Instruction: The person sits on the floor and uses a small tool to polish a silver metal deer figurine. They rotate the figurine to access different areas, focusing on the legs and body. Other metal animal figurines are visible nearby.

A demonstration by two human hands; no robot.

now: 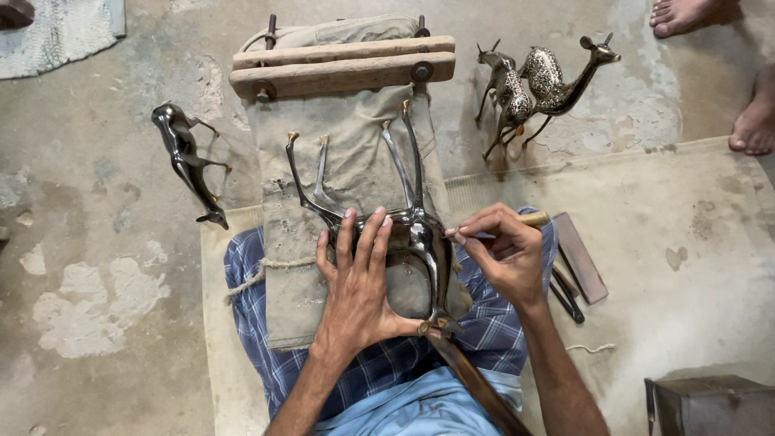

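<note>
Hands work over a dark metal deer figure [412, 234] lying on its side on a canvas-covered pad [355, 169] across the person's lap, legs pointing away. The left hand [359, 278] is spread flat, fingers pressing on the figure's body. The right hand [500, 250] grips a wooden-handled engraving tool [529, 219], its tip at the figure. Two wooden bars [339, 66] clamp the pad's far end. Another dark deer [190, 161] lies on the floor beyond the pad's left edge; two patterned deer [541, 89] stand off its far right corner. Flat tools [577, 262] lie just right of the right hand.
</note>
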